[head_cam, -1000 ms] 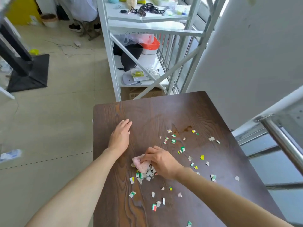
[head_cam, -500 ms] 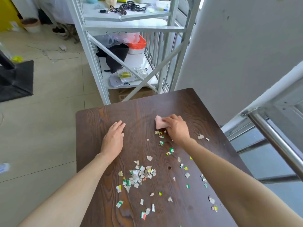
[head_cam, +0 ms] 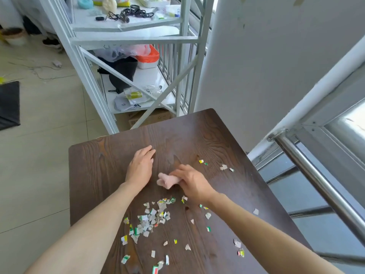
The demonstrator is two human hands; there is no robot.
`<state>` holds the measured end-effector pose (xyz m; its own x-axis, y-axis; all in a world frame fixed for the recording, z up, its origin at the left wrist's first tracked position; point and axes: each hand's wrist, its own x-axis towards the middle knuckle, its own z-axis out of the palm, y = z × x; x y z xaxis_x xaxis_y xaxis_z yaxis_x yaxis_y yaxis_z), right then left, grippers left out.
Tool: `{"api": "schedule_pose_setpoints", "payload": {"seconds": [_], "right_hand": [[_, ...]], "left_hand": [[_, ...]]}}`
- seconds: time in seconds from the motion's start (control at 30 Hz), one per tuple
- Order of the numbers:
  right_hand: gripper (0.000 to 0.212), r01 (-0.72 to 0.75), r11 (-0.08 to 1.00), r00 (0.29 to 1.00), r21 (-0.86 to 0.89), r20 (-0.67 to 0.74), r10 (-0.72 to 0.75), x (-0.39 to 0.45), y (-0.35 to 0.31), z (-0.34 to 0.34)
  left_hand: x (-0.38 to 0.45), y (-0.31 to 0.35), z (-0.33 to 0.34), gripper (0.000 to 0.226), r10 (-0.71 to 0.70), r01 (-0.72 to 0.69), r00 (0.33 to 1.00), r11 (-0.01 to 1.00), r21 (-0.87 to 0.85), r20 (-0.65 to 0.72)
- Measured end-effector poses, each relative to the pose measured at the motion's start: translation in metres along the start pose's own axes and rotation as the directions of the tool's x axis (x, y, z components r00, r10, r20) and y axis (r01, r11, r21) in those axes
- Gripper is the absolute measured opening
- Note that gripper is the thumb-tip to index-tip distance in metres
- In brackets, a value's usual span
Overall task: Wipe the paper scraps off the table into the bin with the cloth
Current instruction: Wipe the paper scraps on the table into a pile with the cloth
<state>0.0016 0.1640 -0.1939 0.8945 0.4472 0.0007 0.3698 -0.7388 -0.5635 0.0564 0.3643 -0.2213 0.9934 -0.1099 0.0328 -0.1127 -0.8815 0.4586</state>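
Note:
A dark wooden table [head_cam: 102, 167] carries several small paper scraps. Most lie in a loose heap [head_cam: 152, 216] near its middle, and a few stray pieces [head_cam: 224, 167] sit toward the far right. My right hand [head_cam: 193, 182] is closed around a bunched pink cloth [head_cam: 166, 179] pressed on the tabletop just beyond the heap. My left hand [head_cam: 141, 167] rests flat on the wood to the left of the cloth, fingers together, holding nothing. No bin is in view.
A white metal shelf rack [head_cam: 126, 40] loaded with bags and small items stands past the table's far edge. A white wall [head_cam: 276, 66] and a steel railing [head_cam: 316, 180] run along the right. Tiled floor [head_cam: 39, 155] lies to the left.
My right hand has dragged the cloth from the far part of the table back toward me, to just above the heap. The left hand has stayed flat. The camera has shifted.

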Motion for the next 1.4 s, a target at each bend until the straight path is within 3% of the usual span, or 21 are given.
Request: {"api": "schedule_pose_setpoints", "payload": {"seconds": [0.17, 0.3, 0.47, 0.7, 0.77, 0.83, 0.97, 1.1, 1.2, 1.3, 1.4], "right_hand": [[0.037, -0.311, 0.950, 0.915, -0.037, -0.284, 0.288, 0.025, 0.070, -0.065], [0.042, -0.425, 0.898, 0.881, -0.109, -0.277, 0.383, 0.034, 0.102, -0.069], [0.047, -0.325, 0.939, 0.916, -0.109, -0.283, 0.284, 0.005, 0.055, -0.013], [0.045, -0.041, 0.993, 0.998, -0.108, -0.055, 0.035, -0.045, -0.006, 0.042], [0.044, 0.030, 0.993, 0.999, -0.114, 0.036, -0.026, -0.045, -0.006, 0.037], [0.043, 0.035, 0.995, 0.999, -0.093, 0.038, -0.031, -0.042, -0.001, 0.022], [0.040, -0.154, 0.985, 0.967, -0.081, -0.216, 0.134, -0.034, 0.037, -0.030], [0.035, -0.423, 0.898, 0.837, -0.119, -0.431, 0.337, -0.039, 0.101, -0.078], [0.035, -0.552, 0.827, 0.780, -0.104, -0.414, 0.469, -0.052, 0.123, -0.077], [0.041, -0.593, 0.804, 0.728, -0.053, -0.463, 0.506, -0.057, 0.103, -0.046], [0.042, -0.541, 0.841, 0.761, -0.016, -0.436, 0.481, -0.059, 0.053, -0.007]], "left_hand": [[0.012, 0.017, 0.009, 0.039, 0.073, -0.072, 0.997, 0.997, -0.022, 0.038], [0.013, 0.023, 0.019, 0.041, 0.058, -0.057, 0.997, 0.998, -0.017, 0.043], [0.015, 0.024, 0.019, 0.042, 0.071, -0.071, 0.997, 0.997, 0.001, 0.044], [0.013, 0.028, 0.016, 0.044, 0.041, -0.040, 0.996, 0.999, -0.018, 0.085], [0.014, 0.027, 0.014, 0.045, 0.048, -0.048, 0.993, 0.999, -0.008, 0.106], [0.014, 0.025, 0.013, 0.045, 0.059, -0.059, 0.991, 0.998, -0.003, 0.124], [0.015, 0.026, 0.014, 0.045, 0.048, -0.047, 0.992, 0.999, -0.006, 0.114], [0.015, 0.024, 0.017, 0.045, 0.051, -0.052, 0.992, 0.999, 0.007, 0.115], [0.016, 0.022, 0.018, 0.045, 0.061, -0.063, 0.992, 0.998, 0.014, 0.114], [0.017, 0.022, 0.018, 0.045, 0.069, -0.072, 0.991, 0.997, 0.022, 0.116], [0.015, 0.023, 0.018, 0.045, 0.069, -0.071, 0.992, 0.997, 0.020, 0.109]]}}
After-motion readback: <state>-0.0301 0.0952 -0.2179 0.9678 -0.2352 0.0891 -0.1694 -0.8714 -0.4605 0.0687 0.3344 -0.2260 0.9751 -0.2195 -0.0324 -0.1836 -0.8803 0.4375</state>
